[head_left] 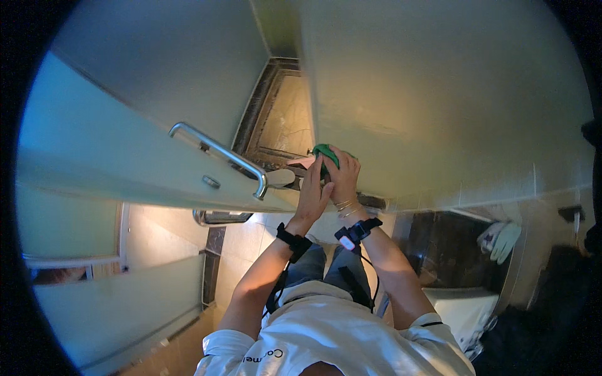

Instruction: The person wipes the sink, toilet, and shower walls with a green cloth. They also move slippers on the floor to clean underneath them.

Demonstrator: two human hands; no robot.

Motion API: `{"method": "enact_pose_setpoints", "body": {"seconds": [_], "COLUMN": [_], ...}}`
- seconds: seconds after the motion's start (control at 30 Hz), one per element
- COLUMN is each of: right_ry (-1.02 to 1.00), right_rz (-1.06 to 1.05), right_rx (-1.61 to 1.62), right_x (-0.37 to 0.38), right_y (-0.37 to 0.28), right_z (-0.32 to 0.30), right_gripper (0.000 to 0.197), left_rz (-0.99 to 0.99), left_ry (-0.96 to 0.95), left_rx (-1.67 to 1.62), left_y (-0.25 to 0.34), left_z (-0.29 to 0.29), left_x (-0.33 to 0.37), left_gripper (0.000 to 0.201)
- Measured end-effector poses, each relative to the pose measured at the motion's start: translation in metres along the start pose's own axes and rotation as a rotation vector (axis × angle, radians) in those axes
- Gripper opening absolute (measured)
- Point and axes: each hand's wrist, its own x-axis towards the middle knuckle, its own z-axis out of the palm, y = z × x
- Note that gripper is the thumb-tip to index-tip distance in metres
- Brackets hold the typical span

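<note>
While the white shirt point(351, 338) filled the bottom of the frame in soft, rumpled folds, both forearms drove straight up to the centre. A matte black band point(295, 243) gripped the left wrist; on the right sat a blocky black device point(359, 232), with thin metallic bracelets point(346, 208) just above it.

And there, mid-frame, was the action: a crumpled green cloth point(325, 151), soft and bunched, under the hands! The right hand point(343, 178) curled its fingers over it, pinching the fabric; the left hand point(310, 195) lay alongside, fingers nearly straight and close together, its palm side hidden, so whether it pinched anything you couldn't tell. Much of the cloth was covered, too, and a pinkish flat piece point(302, 162) beside it was hard to make out.

Right of centre swept a broad frosted panel point(451, 94), smooth and hazy, its upright edge meeting the cloth. Across on the left, a shiny tubular handle point(219, 150) bent off a milky door point(113, 138). Beyond, dark veined stone trim point(256, 109) framed beige flooring point(288, 116). Far right, a pale glove point(503, 243) showed dimly, and black fisheye rim cut the corners away.
</note>
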Motion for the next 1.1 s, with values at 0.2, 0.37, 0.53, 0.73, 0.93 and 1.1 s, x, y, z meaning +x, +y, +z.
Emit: {"method": "enact_pose_setpoints", "body": {"seconds": [0.2, 0.37, 0.53, 0.73, 0.93, 1.1], "right_ry": [-0.021, 0.069, -0.013, -0.066, 0.088, -0.004], "right_rz": [0.302, 0.545, 0.895, 1.151, 1.483, 1.524], "right_rx": [0.002, 0.098, 0.390, 0.454, 0.757, 0.767], "right_x": [-0.069, -0.124, -0.200, -0.283, -0.391, -0.440], "right_y": [0.025, 0.042, 0.073, 0.093, 0.131, 0.146], "right_z": [0.011, 0.029, 0.056, 0.060, 0.093, 0.131], "right_gripper": [0.037, 0.033, 0.034, 0.031, 0.030, 0.035], "left_rz": [-0.075, -0.177, -0.247, -0.319, -0.456, -0.575], "left_ry": [-0.239, -0.294, -0.392, -0.485, -0.619, -0.622], "left_rx": [-0.101, -0.120, -0.124, -0.132, -0.158, -0.213], "left_y": [-0.017, -0.036, -0.063, -0.078, -0.116, -0.168], "left_z": [0.039, 0.072, 0.105, 0.159, 0.223, 0.247], "left_x": [-0.031, -0.063, -0.099, -0.155, -0.214, -0.249], "left_gripper": [0.062, 0.050, 0.042, 0.040, 0.040, 0.038]}}
